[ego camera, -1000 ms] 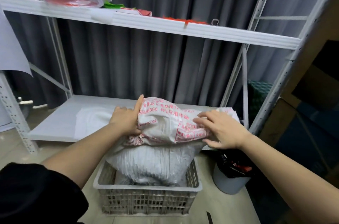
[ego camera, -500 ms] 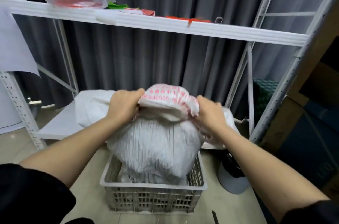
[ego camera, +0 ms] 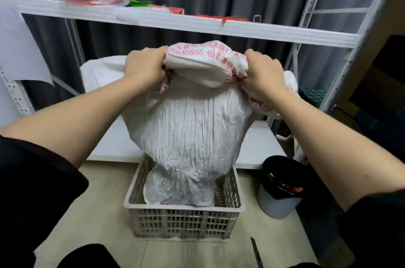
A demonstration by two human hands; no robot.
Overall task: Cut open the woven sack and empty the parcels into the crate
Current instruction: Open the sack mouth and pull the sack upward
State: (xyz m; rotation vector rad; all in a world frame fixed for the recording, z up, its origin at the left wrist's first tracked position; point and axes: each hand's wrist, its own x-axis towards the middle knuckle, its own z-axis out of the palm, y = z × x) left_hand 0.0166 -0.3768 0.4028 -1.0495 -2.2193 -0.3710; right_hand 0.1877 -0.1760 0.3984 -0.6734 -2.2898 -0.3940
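Note:
A white woven sack (ego camera: pixel 188 127) with red print hangs upside down over a grey plastic crate (ego camera: pixel 184 219) on the floor. Its lower end reaches down inside the crate. My left hand (ego camera: pixel 145 65) grips the bunched top of the sack on the left, and my right hand (ego camera: pixel 263 72) grips it on the right. Both hands hold it at about the height of the lower shelf's back. A sliver of something flat shows at the crate's bottom under the sack; the parcels themselves are hidden.
A white metal rack stands behind, with a lower shelf (ego camera: pixel 258 149) and an upper shelf (ego camera: pixel 197 26) carrying bags and papers. A grey bin with a black liner (ego camera: pixel 278 193) sits right of the crate. A dark blade-like tool (ego camera: pixel 256 252) lies on the floor.
Both hands closed on the sack's upper end and lifted it. The sack rose from resting in the crate to hanging stretched above it.

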